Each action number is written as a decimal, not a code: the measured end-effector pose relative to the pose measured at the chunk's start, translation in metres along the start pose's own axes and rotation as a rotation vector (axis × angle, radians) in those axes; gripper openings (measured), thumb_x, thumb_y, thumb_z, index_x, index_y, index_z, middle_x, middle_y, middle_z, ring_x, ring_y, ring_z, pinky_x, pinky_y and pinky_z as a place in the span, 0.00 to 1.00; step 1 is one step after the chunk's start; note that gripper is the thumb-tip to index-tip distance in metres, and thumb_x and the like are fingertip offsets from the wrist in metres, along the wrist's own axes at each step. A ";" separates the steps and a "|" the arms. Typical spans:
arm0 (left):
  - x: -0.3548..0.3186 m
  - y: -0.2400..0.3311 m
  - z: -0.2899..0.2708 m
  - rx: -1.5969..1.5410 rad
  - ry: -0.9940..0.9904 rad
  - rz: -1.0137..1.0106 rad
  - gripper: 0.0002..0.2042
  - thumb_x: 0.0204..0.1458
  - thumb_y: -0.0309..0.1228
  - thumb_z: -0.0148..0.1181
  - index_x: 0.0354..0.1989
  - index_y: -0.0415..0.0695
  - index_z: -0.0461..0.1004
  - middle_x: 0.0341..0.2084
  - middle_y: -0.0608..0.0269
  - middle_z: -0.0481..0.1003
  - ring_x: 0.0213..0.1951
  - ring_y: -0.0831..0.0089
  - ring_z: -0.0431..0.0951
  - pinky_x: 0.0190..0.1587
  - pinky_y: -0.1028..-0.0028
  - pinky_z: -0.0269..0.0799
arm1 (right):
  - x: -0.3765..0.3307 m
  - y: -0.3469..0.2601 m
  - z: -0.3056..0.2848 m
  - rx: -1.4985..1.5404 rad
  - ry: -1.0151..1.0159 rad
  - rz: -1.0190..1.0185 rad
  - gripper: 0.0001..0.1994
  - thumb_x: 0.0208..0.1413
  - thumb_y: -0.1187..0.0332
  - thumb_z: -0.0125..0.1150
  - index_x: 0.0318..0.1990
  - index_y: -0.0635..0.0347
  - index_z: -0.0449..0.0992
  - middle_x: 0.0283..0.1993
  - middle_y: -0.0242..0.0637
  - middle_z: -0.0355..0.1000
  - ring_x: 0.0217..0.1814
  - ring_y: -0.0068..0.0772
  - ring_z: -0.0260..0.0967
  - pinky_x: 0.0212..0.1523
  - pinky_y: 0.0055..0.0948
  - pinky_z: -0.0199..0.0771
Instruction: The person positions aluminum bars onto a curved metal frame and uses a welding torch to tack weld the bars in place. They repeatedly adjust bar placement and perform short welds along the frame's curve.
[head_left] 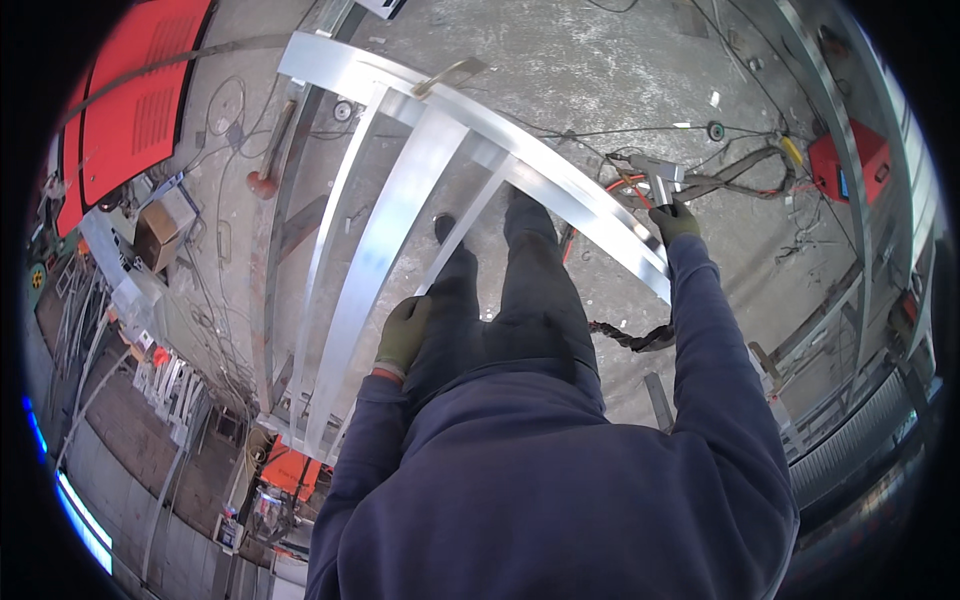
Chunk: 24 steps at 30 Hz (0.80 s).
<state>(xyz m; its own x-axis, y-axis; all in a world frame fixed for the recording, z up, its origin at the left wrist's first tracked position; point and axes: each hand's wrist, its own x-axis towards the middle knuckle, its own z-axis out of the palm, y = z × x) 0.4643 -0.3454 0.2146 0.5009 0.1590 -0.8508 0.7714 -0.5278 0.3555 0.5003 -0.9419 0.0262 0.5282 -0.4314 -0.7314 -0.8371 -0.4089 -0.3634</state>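
Observation:
In my right hand, gloved in olive, is a grey welding gun with its nozzle end pointing left. The fingers are closed round its handle, just off the right end of a shiny metal frame. Its long bars run from the wide top rail towards me, across my legs. My left hand, in a matching glove, is closed at a narrow bar of that frame, beside my thigh; its fingertips are partly hidden. A small flat metal piece lies across the top rail.
Dark steel beams stand beneath the frame at left. Cables and a dark hose trail over the concrete floor at right, near a red box. A large red cabinet and a cardboard box are at far left.

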 end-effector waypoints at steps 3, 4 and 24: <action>-0.007 0.022 0.001 -0.013 -0.040 -0.069 0.24 0.69 0.48 0.63 0.57 0.36 0.84 0.43 0.57 0.86 0.42 0.71 0.83 0.46 0.67 0.79 | -0.008 0.004 -0.012 0.005 -0.008 0.036 0.34 0.54 0.54 0.81 0.66 0.61 0.81 0.54 0.42 0.86 0.53 0.37 0.82 0.57 0.39 0.79; -0.007 0.021 0.001 -0.022 -0.048 -0.084 0.24 0.69 0.48 0.62 0.57 0.36 0.84 0.42 0.58 0.85 0.41 0.71 0.83 0.44 0.67 0.79 | -0.009 0.007 -0.015 -0.013 0.015 0.031 0.35 0.54 0.54 0.81 0.67 0.61 0.80 0.55 0.43 0.85 0.54 0.38 0.82 0.58 0.39 0.79; -0.018 -0.026 0.027 -0.132 0.032 -0.084 0.24 0.69 0.50 0.59 0.57 0.40 0.85 0.53 0.43 0.85 0.58 0.48 0.85 0.62 0.59 0.77 | -0.047 -0.313 0.027 -0.016 0.386 -0.833 0.30 0.66 0.53 0.72 0.67 0.65 0.79 0.64 0.58 0.81 0.68 0.58 0.78 0.70 0.49 0.76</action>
<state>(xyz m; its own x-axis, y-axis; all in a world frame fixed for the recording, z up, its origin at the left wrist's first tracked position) 0.4248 -0.3575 0.2105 0.4428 0.2259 -0.8677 0.8550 -0.3977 0.3328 0.7333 -0.7717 0.1586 0.9732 -0.2298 0.0078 -0.1642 -0.7183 -0.6761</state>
